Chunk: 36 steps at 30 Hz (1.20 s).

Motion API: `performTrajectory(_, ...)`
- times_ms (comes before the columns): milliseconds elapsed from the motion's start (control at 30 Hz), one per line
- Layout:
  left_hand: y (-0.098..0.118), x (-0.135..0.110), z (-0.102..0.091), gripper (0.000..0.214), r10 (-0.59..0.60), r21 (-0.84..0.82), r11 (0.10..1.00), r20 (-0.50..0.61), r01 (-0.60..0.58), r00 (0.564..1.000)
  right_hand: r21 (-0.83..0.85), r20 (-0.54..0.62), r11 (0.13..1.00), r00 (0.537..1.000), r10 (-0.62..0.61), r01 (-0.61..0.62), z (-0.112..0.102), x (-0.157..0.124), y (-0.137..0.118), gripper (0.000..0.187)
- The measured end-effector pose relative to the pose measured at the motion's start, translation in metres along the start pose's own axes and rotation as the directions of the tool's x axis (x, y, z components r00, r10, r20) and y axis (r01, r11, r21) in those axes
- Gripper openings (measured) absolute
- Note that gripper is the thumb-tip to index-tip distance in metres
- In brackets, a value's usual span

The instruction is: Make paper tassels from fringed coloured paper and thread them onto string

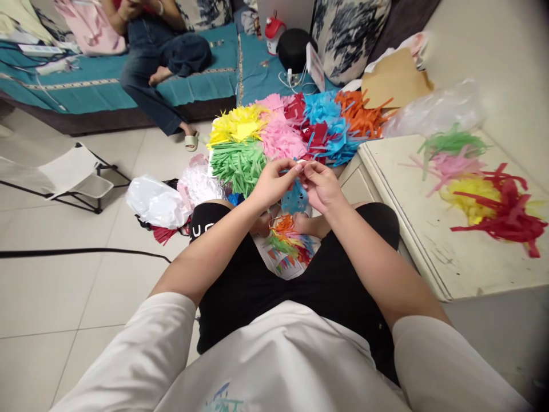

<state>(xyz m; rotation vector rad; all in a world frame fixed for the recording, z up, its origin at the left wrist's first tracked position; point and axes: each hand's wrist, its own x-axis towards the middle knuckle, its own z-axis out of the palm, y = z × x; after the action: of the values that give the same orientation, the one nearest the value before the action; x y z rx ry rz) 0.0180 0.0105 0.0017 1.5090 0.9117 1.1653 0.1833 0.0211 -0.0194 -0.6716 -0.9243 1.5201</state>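
Note:
Both my hands meet in front of me above my knees, fingertips almost touching. My left hand (pixel 277 182) is closed in a pinch. My right hand (pixel 321 184) pinches too, its fingers curled against the thumb. Whatever sits between the fingertips is too small to make out. Just below them shows a light blue speckled piece (pixel 295 199); whether it hangs from my fingers I cannot tell. Lower, between my feet, lies a multicoloured bunch of fringed paper tassels (pixel 289 237) on a printed sheet (pixel 295 270). Beyond my hands are fringed tissue-paper bundles: green (pixel 240 166), yellow (pixel 235 125), pink (pixel 281 134), blue (pixel 338 137).
On the cream cabinet (pixel 398 189) at right lie red tassels (pixel 510 212) and other tassels. A cardboard piece (pixel 397 77) and clear plastic bag (pixel 437 109) are behind. Left are a white bag (pixel 156 200) and folding stool (pixel 72 171). Another person (pixel 158 51) sits on the sofa.

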Motion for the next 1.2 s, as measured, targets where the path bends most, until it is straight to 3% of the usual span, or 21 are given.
performTrajectory(100, -0.005, 0.001, -0.001, 0.026, 0.124, 0.151, 0.982, -0.067, -0.113, 0.99, -0.02, 0.024, 0.998, 0.998, -0.057, 0.057, 0.0, 0.0, -0.011, 0.057)
performTrajectory(200, -0.007, 0.002, -0.006, 0.018, 0.315, 0.351, 0.907, -0.201, -0.232, 0.928, -0.04, 0.048, 0.996, 0.996, -0.078, 0.08, -0.005, -0.005, -0.033, 0.054)
performTrajectory(300, -0.001, 0.004, -0.015, 0.02, 0.359, 0.407, 0.888, -0.326, -0.213, 0.875, -0.061, 0.168, 0.998, 0.986, -0.006, 0.017, -0.014, -0.013, -0.057, 0.063)
performTrajectory(367, 0.007, 0.007, -0.022, 0.021, 0.325, 0.391, 0.906, -0.398, -0.162, 0.858, -0.116, 0.343, 0.99, 0.933, 0.112, -0.077, -0.019, -0.02, -0.068, 0.069)
performTrajectory(433, 0.013, 0.009, -0.029, 0.024, 0.291, 0.398, 0.911, -0.428, -0.111, 0.855, -0.177, 0.505, 0.973, 0.835, 0.218, -0.147, -0.019, -0.025, -0.074, 0.068)
performTrajectory(500, 0.016, 0.01, -0.033, 0.03, 0.275, 0.423, 0.902, -0.409, -0.086, 0.87, -0.205, 0.59, 0.962, 0.762, 0.267, -0.179, -0.015, -0.027, -0.072, 0.064)
performTrajectory(533, 0.015, 0.011, -0.033, 0.031, 0.269, 0.424, 0.901, -0.389, -0.088, 0.881, -0.205, 0.597, 0.961, 0.754, 0.273, -0.186, -0.012, -0.026, -0.07, 0.062)
performTrajectory(567, 0.012, 0.012, -0.033, 0.03, 0.259, 0.412, 0.906, -0.362, -0.095, 0.895, -0.198, 0.579, 0.962, 0.769, 0.27, -0.189, -0.01, -0.025, -0.066, 0.06)
performTrajectory(633, 0.006, 0.012, -0.029, 0.021, 0.219, 0.351, 0.93, -0.293, -0.108, 0.931, -0.178, 0.473, 0.969, 0.85, 0.234, -0.169, -0.006, -0.02, -0.056, 0.056)
performTrajectory(700, 0.0, 0.01, -0.022, 0.013, 0.147, 0.254, 0.963, -0.197, -0.095, 0.969, -0.187, 0.296, 0.978, 0.944, 0.144, -0.091, -0.004, -0.014, -0.043, 0.056)
performTrajectory(767, -0.004, 0.008, -0.014, 0.011, 0.07, 0.149, 0.987, -0.09, -0.056, 0.993, -0.249, 0.134, 0.968, 0.99, 0.04, -0.005, -0.004, -0.008, -0.031, 0.058)
performTrajectory(867, -0.006, 0.005, -0.006, 0.014, 0.014, 0.04, 0.999, 0.001, -0.014, 1.0, -0.326, 0.042, 0.944, 0.998, -0.037, 0.049, -0.004, -0.004, -0.021, 0.059)
performTrajectory(1200, -0.005, 0.003, -0.005, 0.011, -0.053, 0.039, 0.998, 0.03, 0.051, 0.998, -0.438, 0.023, 0.896, 0.998, -0.065, 0.069, 0.0, -0.007, -0.021, 0.055)
